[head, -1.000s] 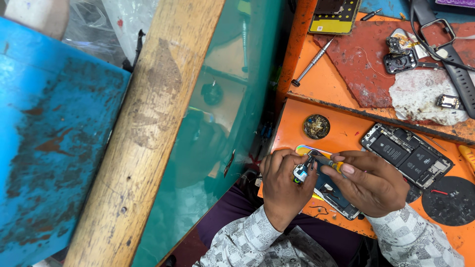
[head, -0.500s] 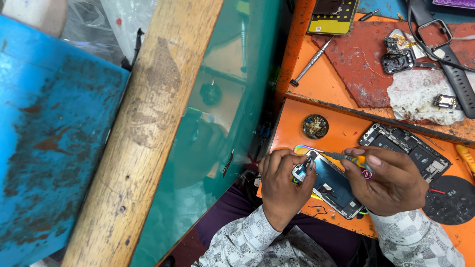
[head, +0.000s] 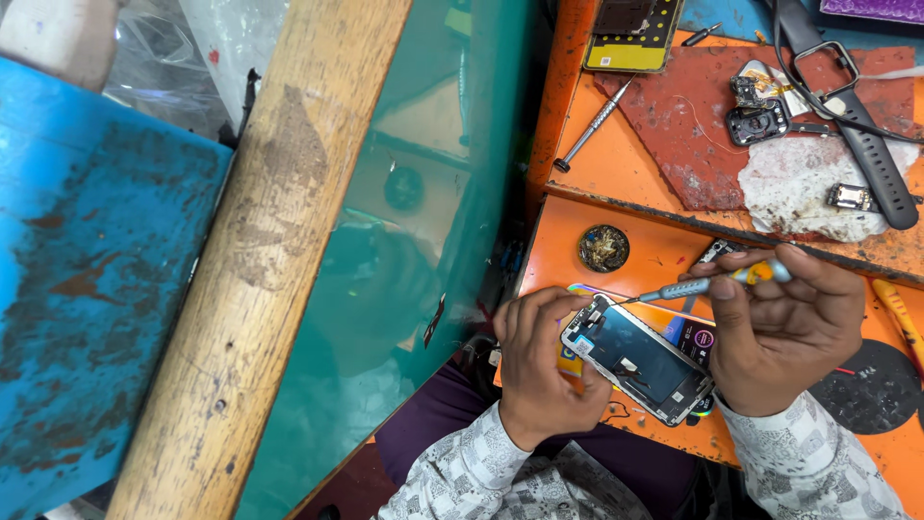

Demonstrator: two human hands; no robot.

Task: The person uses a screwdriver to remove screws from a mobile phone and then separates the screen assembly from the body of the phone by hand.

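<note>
My left hand (head: 541, 366) grips the near end of an opened phone (head: 640, 360), its inner parts facing up, above the orange bench (head: 558, 250). My right hand (head: 787, 329) supports the phone's far side and pinches a small screwdriver (head: 707, 283) with a grey shaft and yellow grip. The driver's tip points at the phone's upper corner near my left thumb. A coloured card or sheet (head: 674, 325) lies under the phone.
A small round dish (head: 603, 247) of tiny parts sits just beyond the phone. On the raised red mat (head: 693, 135) lie a second screwdriver (head: 592, 125), small phone parts (head: 756, 111) and a black watch strap (head: 871, 154). A wooden beam (head: 260, 260) and green glass (head: 433, 193) stand at left.
The phone has been lifted and turned in my hands so its inside faces me. My right hand has raised the screwdriver from the phone's middle up to its top corner.
</note>
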